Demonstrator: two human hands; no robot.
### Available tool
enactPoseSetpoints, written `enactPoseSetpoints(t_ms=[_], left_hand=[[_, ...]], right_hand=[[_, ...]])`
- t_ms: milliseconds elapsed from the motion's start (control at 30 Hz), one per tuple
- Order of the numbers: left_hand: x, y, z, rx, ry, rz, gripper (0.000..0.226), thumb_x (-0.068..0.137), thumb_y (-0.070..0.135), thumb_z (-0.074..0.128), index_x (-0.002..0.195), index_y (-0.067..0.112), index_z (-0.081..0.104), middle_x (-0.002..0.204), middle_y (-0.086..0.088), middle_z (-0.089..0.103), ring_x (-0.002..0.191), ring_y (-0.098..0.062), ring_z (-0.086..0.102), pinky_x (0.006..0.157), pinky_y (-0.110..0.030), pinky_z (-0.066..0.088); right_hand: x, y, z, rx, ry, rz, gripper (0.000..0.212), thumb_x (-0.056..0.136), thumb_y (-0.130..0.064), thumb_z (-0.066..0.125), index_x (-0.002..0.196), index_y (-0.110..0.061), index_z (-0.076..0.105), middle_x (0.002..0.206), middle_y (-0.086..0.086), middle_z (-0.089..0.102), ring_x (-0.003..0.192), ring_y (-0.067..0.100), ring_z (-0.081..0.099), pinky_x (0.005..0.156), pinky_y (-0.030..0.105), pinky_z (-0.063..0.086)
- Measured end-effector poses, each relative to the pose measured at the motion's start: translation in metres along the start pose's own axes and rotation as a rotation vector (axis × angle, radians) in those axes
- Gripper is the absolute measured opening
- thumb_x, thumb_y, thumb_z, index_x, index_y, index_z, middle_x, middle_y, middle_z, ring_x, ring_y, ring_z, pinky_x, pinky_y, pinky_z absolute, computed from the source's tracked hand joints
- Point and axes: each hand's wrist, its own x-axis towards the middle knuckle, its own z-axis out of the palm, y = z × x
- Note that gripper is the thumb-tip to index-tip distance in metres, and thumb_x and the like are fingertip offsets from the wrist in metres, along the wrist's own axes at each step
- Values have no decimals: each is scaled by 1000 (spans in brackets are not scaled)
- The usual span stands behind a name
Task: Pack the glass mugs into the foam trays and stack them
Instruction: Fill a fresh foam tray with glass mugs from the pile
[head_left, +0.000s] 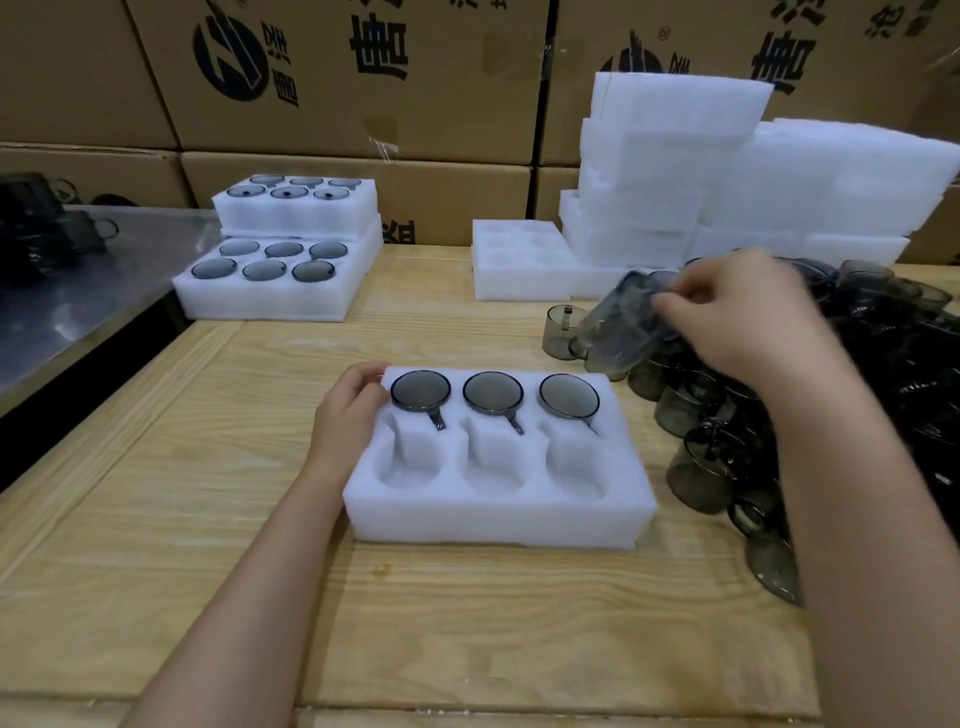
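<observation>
The right hand (748, 312) pinches a glass mug (621, 332), seemingly near its base, though blur hides the exact hold. The mug is tilted, long axis slanting down-left, just beyond the foam tray's (498, 519) far right corner. 3 seated mugs (492, 394) fill the far row, and 3 near pockets are vacant. The left hand (348, 410) grips the tray's far left corner.

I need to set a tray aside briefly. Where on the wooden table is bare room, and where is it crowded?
On the wooden table, bare wood lies on the near side of the half-filled foam tray, and left of it, up to the stack of filled trays. Right of it, loose glass mugs crowd the top.
</observation>
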Motion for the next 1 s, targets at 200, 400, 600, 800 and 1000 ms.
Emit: enactPoseSetpoints(t_ms=[200,400,600,800,1000], left_hand=[[-2,7,-1,54,-15,206,24,95,8,49,109,21,62,116,1,64,101,-6,59,81,-13,44],[-12,23,-7,9,-415,368,46,79,53,65,109,18,67,106,7,68,106,-12,61,89,-24,46],[-18,30,-10,-10,-505,328,67,67,61,74,111,11,67,104,0,70,102,-18,64,85,-25,49],[-16,29,-15,5,-535,200,93,47,55,88,119,10,51,98,-3,73,94,-17,67,80,-24,51],[-16,33,-25,-7,-600,145,102,55,62,78,131,1,49,135,-17,54,129,-26,48,106,-38,36]], right_hand=[[-23,-52,51,283,-297,-232,12,88,-23,63,79,-20,70,72,-6,63,69,8,53,57,15,38],[-24,-80,66,347,-365,-419,13,90,-25,60,88,-19,72,79,0,63,74,13,51,66,25,38],[-22,-93,73,432,-371,-368,12,89,-21,61,84,-15,71,77,1,62,56,10,55,52,26,51],[-24,-91,81,364,-452,-320,16,92,-20,55,83,-13,65,73,-1,61,37,7,57,34,15,38],[-27,-89,86,437,-596,-261,17,88,-6,50,79,-12,63,73,14,67,42,18,63,30,16,37]])
